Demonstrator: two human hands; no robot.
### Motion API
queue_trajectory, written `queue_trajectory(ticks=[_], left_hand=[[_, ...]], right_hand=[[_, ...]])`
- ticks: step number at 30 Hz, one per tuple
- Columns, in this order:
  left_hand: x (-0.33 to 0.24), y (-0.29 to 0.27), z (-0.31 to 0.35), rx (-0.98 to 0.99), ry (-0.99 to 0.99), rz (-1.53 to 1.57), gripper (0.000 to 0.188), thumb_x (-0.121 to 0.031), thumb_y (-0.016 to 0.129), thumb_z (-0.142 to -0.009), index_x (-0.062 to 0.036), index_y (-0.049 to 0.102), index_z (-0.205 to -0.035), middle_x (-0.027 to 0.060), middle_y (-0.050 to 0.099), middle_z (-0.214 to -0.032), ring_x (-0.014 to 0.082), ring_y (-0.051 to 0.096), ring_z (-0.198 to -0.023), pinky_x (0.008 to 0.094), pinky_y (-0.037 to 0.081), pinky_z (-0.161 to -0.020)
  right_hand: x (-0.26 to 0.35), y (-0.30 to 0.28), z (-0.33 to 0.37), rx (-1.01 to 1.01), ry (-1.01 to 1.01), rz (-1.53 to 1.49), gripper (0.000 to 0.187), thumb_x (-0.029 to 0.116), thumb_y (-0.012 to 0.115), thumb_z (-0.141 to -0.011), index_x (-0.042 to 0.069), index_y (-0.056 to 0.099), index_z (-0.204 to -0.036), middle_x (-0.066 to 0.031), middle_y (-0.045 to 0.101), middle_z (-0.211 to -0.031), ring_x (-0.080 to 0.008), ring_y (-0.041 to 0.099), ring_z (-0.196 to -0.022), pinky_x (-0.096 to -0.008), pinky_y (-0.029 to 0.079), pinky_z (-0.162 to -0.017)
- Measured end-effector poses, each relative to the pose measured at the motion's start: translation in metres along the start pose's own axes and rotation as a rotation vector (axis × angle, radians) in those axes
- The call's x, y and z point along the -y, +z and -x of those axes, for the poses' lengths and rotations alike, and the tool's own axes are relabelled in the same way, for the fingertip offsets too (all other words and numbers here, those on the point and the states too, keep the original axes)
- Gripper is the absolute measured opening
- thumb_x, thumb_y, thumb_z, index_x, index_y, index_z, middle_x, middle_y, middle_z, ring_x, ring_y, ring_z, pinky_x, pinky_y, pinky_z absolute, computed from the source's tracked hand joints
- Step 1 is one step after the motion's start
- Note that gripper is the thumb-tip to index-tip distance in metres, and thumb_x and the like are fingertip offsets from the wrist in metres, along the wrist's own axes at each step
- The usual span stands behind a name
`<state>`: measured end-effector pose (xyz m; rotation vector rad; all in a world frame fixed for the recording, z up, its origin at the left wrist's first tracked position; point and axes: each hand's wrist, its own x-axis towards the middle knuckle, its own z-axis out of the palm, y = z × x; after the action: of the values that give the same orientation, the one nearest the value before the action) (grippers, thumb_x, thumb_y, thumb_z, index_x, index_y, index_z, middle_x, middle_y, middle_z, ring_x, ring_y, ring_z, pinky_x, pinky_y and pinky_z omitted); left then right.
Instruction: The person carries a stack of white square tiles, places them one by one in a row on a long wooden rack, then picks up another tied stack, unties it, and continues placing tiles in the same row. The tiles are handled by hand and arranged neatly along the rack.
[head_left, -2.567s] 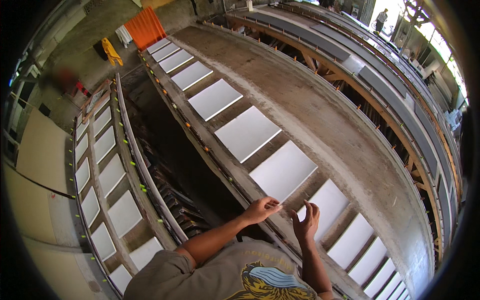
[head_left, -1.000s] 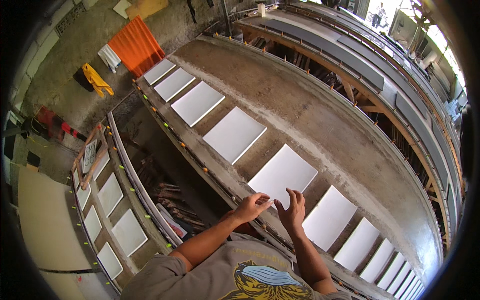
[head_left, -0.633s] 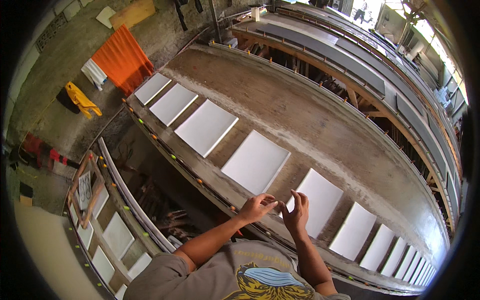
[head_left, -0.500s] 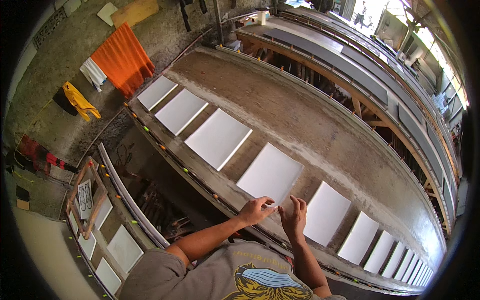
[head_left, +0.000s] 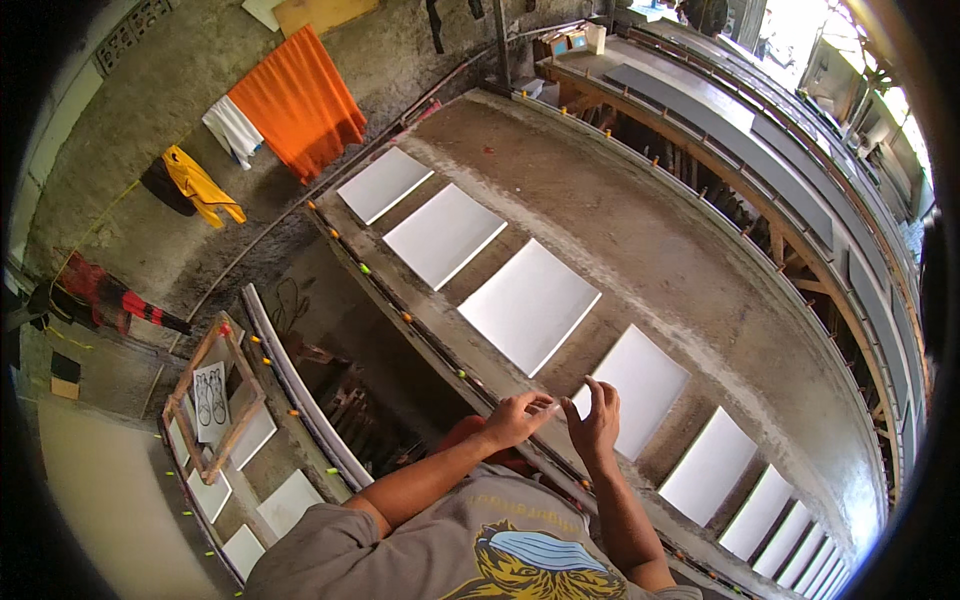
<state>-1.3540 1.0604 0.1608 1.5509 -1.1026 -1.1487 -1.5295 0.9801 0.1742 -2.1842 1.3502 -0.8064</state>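
My left hand (head_left: 518, 418) is in front of me at the near edge of a long brown table (head_left: 640, 240), fingers bent into a pinch. Close beside it, my right hand (head_left: 596, 418) has its thumb near the left fingertips and its other fingers curled upward. Something small and pale seems to lie between the fingertips, too small to make out. Beyond the right hand lies a flat white rectangular panel (head_left: 645, 385), partly covered by the fingers. Another white panel (head_left: 530, 305) rests farther left, apart from both hands.
Several more white panels line the table's near side, like this one (head_left: 708, 465). Small coloured markers (head_left: 407, 318) dot its edge rail. At lower left, a wooden frame (head_left: 238, 440) holding a printed sheet stands over another table. An orange cloth (head_left: 305, 105) hangs at the wall.
The view has shifted left along the table, so the panels, wooden frame and cloths sit farther right. My hands stay close together, with the fingertips nearer each other.
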Motion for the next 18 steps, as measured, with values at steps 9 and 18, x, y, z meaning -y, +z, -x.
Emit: queue_trajectory(ticks=[9,18], left_hand=[[0.021,-0.170,-0.056,0.004,-0.047,-0.117,0.041,-0.036,0.073,-0.098,0.0011,0.072,-0.114,0.0149,0.077,-0.105,0.0242,0.074,-0.099,0.0373,0.058,-0.087],[0.010,-0.342,-0.125,0.129,0.096,-0.176,0.041,-0.037,0.073,-0.097,0.0003,0.072,-0.115,0.0155,0.077,-0.106,0.0248,0.075,-0.097,0.0373,0.058,-0.085]], right_hand=[[0.092,0.104,-0.068,-0.053,0.041,0.079,0.061,0.030,0.088,-0.079,0.007,0.063,-0.130,-0.0173,0.061,-0.124,-0.0377,0.059,-0.116,-0.0477,0.051,-0.096],[0.210,0.214,-0.153,-0.053,0.065,0.074,0.061,0.027,0.087,-0.080,0.007,0.061,-0.132,-0.0190,0.060,-0.123,-0.0389,0.059,-0.115,-0.0484,0.051,-0.095]])
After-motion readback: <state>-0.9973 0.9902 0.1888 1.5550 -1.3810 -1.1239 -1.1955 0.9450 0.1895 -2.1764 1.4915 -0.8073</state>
